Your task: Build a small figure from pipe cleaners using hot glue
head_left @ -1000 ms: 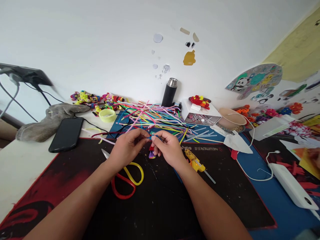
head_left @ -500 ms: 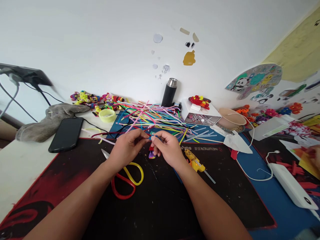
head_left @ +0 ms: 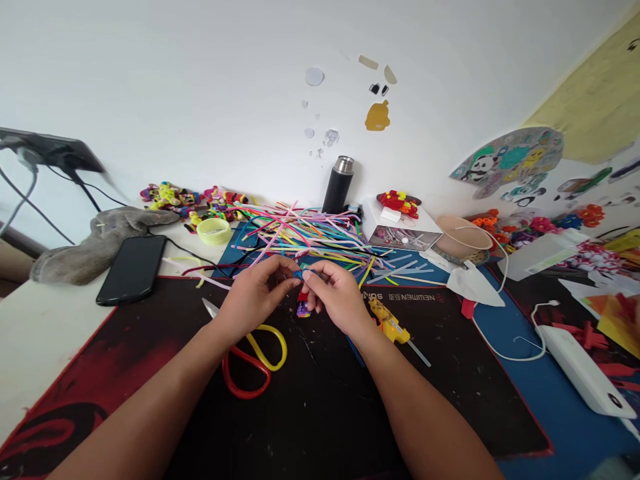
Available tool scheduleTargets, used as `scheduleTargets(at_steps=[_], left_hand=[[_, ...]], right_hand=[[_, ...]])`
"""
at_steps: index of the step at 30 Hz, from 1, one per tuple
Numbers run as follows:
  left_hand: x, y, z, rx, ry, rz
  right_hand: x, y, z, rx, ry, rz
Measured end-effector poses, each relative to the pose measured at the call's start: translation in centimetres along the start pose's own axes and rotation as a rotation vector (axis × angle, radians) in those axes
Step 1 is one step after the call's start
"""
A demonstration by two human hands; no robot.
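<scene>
My left hand (head_left: 257,290) and my right hand (head_left: 335,293) meet above the middle of the dark mat, thumbs and forefingers pinched. Between their fingertips is a small piece of blue pipe cleaner (head_left: 299,274), mostly covered by the fingers. Just below, partly behind my right fingers, shows a small red and purple pipe cleaner piece (head_left: 303,309); whether it is held cannot be told. Scissors (head_left: 270,347) with one red and one yellow handle lie under my left wrist. A yellow glue gun (head_left: 393,327) with a clear glue stick lies beside my right wrist.
Loose coloured pipe cleaners (head_left: 300,230) are heaped behind my hands. A black thermos (head_left: 339,187) stands by the wall, near a white box (head_left: 400,227). Left are a phone (head_left: 131,270) and yellow-green tape roll (head_left: 214,232); right, a white power bank (head_left: 583,373) with a cable.
My hands stay almost in place, with the fingers shifting slightly around the blue pipe cleaner. Another person's hand at the right edge has gone out of view.
</scene>
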State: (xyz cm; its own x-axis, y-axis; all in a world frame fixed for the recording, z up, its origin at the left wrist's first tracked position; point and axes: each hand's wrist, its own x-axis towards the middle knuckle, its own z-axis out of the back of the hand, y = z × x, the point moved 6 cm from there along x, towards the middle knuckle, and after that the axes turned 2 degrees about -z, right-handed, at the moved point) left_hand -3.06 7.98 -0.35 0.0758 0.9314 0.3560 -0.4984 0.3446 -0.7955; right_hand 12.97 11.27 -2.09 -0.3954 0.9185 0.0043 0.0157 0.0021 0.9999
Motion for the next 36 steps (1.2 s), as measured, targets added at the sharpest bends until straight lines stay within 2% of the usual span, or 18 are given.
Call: scheduleTargets(at_steps=[27, 36], left_hand=[[0.1, -0.5, 0.0, 0.014, 0.005, -0.007], [0.1, 0.6, -0.8, -0.297, 0.09, 0.102]], right_hand=[[0.0, -0.2, -0.1, 0.001, 0.01, -0.009], [0.0, -0.2, -0.3, -0.006, 0.031, -0.018]])
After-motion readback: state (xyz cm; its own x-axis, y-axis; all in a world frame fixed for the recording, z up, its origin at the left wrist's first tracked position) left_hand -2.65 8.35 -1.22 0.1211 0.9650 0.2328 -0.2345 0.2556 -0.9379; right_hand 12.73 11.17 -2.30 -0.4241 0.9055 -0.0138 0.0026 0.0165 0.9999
